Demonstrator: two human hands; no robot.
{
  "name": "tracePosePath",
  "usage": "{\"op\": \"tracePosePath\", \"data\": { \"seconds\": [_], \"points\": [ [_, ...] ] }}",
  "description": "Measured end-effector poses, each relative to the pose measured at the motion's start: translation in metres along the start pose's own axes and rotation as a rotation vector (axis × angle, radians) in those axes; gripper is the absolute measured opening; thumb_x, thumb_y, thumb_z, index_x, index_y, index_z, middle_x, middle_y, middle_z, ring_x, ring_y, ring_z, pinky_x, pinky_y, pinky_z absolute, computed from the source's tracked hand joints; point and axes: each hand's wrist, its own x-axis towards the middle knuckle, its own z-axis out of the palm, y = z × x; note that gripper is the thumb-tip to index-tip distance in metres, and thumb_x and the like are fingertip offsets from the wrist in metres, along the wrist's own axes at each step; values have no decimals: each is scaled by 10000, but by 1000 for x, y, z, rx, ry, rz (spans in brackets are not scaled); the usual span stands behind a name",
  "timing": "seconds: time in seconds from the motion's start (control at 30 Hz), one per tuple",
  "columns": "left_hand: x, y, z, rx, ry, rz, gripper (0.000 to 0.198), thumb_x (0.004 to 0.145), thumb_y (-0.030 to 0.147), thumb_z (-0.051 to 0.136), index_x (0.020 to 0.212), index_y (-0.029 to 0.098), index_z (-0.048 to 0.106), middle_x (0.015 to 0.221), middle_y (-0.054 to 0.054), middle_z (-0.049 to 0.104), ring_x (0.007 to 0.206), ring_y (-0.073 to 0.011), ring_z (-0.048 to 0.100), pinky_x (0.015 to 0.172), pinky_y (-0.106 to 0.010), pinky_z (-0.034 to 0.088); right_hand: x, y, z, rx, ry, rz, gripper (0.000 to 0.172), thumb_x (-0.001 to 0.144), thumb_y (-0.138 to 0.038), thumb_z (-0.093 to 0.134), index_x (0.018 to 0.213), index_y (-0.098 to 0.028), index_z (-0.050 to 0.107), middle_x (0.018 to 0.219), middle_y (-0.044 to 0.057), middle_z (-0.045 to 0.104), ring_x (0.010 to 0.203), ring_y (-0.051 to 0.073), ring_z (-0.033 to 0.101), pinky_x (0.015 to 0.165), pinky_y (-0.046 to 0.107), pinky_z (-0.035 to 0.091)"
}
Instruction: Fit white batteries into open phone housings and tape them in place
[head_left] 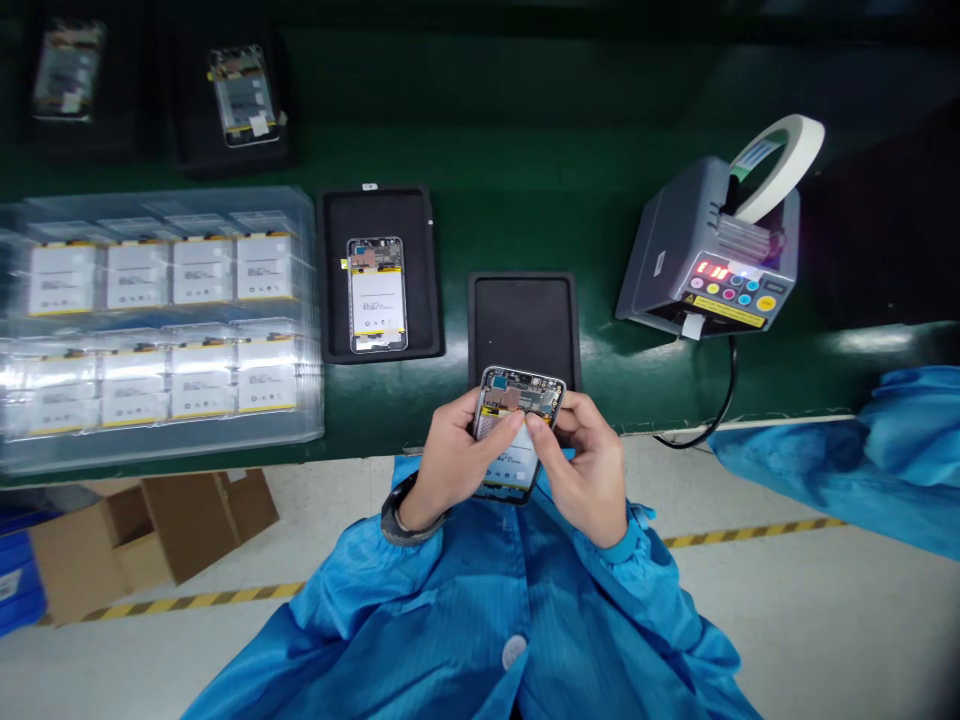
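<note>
An opened phone [519,400] with its circuit board and white battery showing sits in both of my hands, just in front of the green bench edge. My left hand [450,460] wraps its left side, thumb pressed on the battery area. My right hand [589,465] grips the right side, thumb also on the battery. Right behind the phone lies an empty black tray [523,320]. A second black tray [330,270] to the left holds another opened phone [377,293].
Clear plastic trays [311,300] of several white batteries fill the left of the bench. A grey tape dispenser [697,260] with a white tape roll stands at the right, its cable hanging over the edge. Two more phones on dark trays lie far left. A cardboard box [150,530] is on the floor.
</note>
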Motion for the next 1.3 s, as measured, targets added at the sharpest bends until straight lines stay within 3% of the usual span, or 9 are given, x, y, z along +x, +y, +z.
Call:
{"op": "tracePosePath", "data": {
  "seconds": [0.43,0.57,0.67,0.8,0.87,0.97,1.03,1.13,1.3],
  "points": [
    [8,-1,-5,-8,-65,9,198,729,342,773,745,150,730,699,-29,699,600,-139,569,562,-229,466,1,2,1,15,-23,-47,99,1002,-313,657,1022,-220,630,918,25,728,765,166,654,666,262,504],
    [12,-12,-4,-65,-46,-46,237,723,361,804,765,139,732,720,-33,709,605,-137,585,556,-221,467,8,10,9,74,13,-23,169,983,-371,675,1009,-212,622,927,33,730,801,175,673,685,264,525],
    [17,-23,-2,-177,-67,-156,343,735,438,849,861,135,748,792,-53,748,641,-162,647,580,-238,512,20,16,10,174,-34,37,297,936,-483,719,996,-211,616,915,30,734,793,179,688,700,277,553],
    [32,-27,3,-281,-121,-265,488,707,516,904,971,137,747,842,-80,776,678,-201,707,597,-268,561,40,14,-19,177,-155,124,421,866,-587,748,975,-191,655,725,-8,694,626,146,649,566,243,525],
    [41,-24,6,-276,-150,-285,515,675,519,927,963,131,750,830,-89,779,659,-208,714,572,-269,564,50,10,-51,94,15,96,411,831,-571,767,931,-180,690,660,-10,681,554,130,619,498,222,490],
    [55,-17,9,-294,-148,-323,543,608,499,964,943,128,752,829,-98,786,650,-226,729,562,-284,582,68,6,-102,52,517,19,356,741,-499,816,786,-172,684,567,-13,635,446,104,543,407,202,418],
    [63,-13,9,-342,-116,-327,584,564,487,982,968,133,754,855,-97,793,674,-237,744,593,-304,608,81,6,-127,72,669,35,341,681,-457,841,702,-168,661,504,-23,581,392,92,489,356,200,362],
    [71,-11,8,-372,-74,-324,627,544,515,984,986,137,751,830,-82,787,648,-226,736,586,-309,613,94,4,-140,98,610,91,333,643,-423,858,647,-160,654,474,-15,564,366,96,482,331,205,340],
    [73,-14,10,-271,-49,-249,621,552,543,977,946,123,743,762,-66,768,578,-193,696,506,-267,558,100,-3,-134,95,601,130,357,645,-400,873,559,-167,616,440,-14,545,335,95,475,323,201,341]
  ]
}}
